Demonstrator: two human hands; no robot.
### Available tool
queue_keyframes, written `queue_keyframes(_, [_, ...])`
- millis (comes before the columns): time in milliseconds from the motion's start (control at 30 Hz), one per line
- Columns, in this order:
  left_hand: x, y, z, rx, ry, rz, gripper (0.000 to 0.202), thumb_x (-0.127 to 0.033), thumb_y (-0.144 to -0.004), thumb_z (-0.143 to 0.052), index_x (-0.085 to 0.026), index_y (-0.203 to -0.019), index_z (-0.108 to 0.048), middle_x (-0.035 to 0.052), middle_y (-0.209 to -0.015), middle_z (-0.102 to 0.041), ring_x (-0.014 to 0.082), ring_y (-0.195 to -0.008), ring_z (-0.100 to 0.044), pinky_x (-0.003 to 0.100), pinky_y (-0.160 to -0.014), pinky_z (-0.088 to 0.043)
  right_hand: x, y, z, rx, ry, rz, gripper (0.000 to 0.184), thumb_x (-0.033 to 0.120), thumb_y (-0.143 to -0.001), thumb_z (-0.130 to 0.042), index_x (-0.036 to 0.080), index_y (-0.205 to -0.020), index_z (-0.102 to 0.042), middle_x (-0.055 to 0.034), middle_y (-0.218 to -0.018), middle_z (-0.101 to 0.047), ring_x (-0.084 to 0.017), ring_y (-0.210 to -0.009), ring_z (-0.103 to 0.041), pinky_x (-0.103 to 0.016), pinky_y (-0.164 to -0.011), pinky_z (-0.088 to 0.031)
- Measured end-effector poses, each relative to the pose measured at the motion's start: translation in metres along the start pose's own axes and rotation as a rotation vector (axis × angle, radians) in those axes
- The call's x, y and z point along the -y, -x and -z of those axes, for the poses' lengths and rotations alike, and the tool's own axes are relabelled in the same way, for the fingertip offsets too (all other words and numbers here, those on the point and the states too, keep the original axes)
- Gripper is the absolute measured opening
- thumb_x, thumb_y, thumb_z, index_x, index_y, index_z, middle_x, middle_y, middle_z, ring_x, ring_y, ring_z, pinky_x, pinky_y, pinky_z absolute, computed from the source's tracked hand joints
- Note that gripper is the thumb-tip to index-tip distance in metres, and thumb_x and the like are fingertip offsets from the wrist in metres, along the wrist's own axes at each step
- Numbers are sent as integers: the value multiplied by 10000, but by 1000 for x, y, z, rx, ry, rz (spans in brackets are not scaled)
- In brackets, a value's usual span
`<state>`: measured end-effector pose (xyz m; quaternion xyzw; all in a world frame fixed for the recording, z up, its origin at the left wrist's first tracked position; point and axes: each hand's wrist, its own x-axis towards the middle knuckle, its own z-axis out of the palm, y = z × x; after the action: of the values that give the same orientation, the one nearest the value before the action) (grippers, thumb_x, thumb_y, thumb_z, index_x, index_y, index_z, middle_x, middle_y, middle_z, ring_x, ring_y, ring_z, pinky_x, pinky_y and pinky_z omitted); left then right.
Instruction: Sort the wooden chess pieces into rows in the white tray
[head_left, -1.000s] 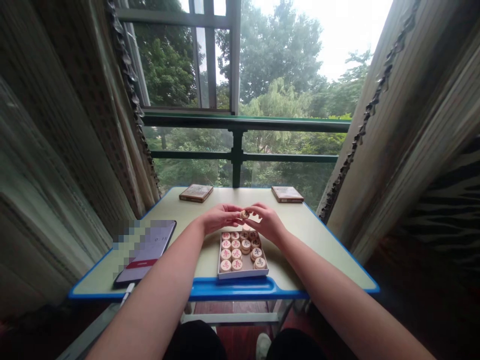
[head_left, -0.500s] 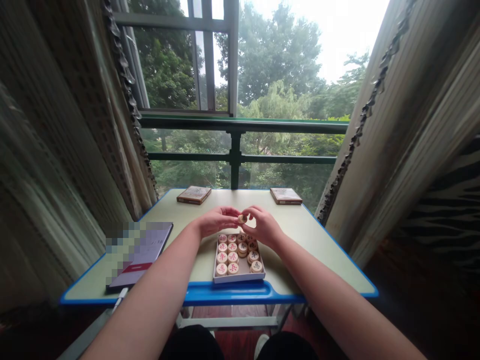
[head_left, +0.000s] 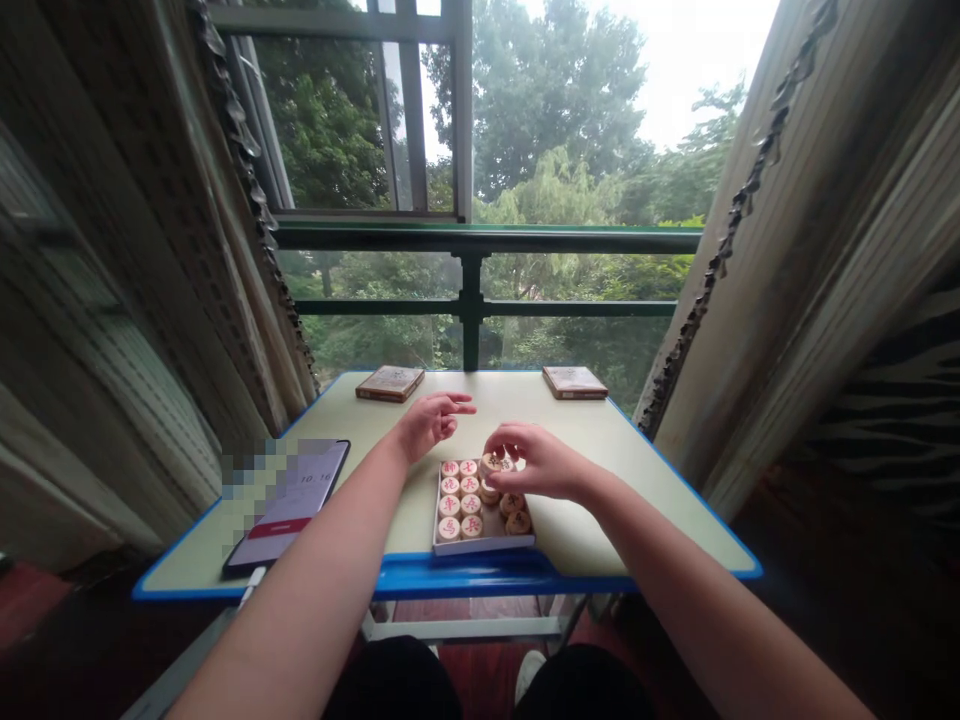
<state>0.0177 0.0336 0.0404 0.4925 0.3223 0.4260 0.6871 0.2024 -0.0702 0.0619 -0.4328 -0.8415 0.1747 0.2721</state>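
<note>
A shallow white box [head_left: 480, 546] near the table's front edge holds round wooden Chinese chess pieces. Pieces with red characters [head_left: 470, 505] fill its two left columns, while pieces with black characters [head_left: 517, 522] lie on the right. Over the box's back right part, my right hand [head_left: 529, 458] pinches a black-marked chess piece [head_left: 492, 463] between thumb and fingers. Behind the box to the left, my left hand [head_left: 437, 420] hovers with its index finger stretched out and other fingers partly curled. Nothing is in it.
Two flat boxes [head_left: 390, 383] [head_left: 574, 382] lie at the table's back corners. On the left, a tablet [head_left: 296, 510] with a white cable [head_left: 253, 582] rests on the table [head_left: 645, 520]. Curtains hang on both sides; a green railing [head_left: 585, 240] stands behind.
My left hand has let go of the chess piece and drawn slightly left. My right hand has brought the piece down toward the box. The view has tilted slightly.
</note>
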Motion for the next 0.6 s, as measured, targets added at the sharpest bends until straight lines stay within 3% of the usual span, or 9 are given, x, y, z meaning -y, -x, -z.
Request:
queue_keyframes(233, [0,2,-3,-9,9,29,354,-17,-546,-506,-87,-859,-656,110,-794,-659,22,-423,-411,150,-399,-325,5,11,-5,186,95,10,154,256,-666,-666,157,-767,-607,-5,-752,-541,-113,-675,-471,-219,-609,-362])
queue_keyframes(433, [-1,2,-5,-25,30,24,370,-8,-527,-496,-93,-850,-656,73,-752,-627,10,-409,-387,141,-378,-289,12,5,-11,196,152,30,149,273,-670,-663,159,-724,-581,3,-727,-520,-95,-627,-435,-208,-569,-310])
queue_keyframes(600, [-4,1,-1,-2,188,-27,375,23,-524,-499,-107,-841,-652,32,-721,-596,-9,-386,-361,126,-360,-263,16,8,-12,178,217,6,142,260,-651,-651,165,-725,-574,9,-718,-518,-86,-595,-410,-206,-542,-280])
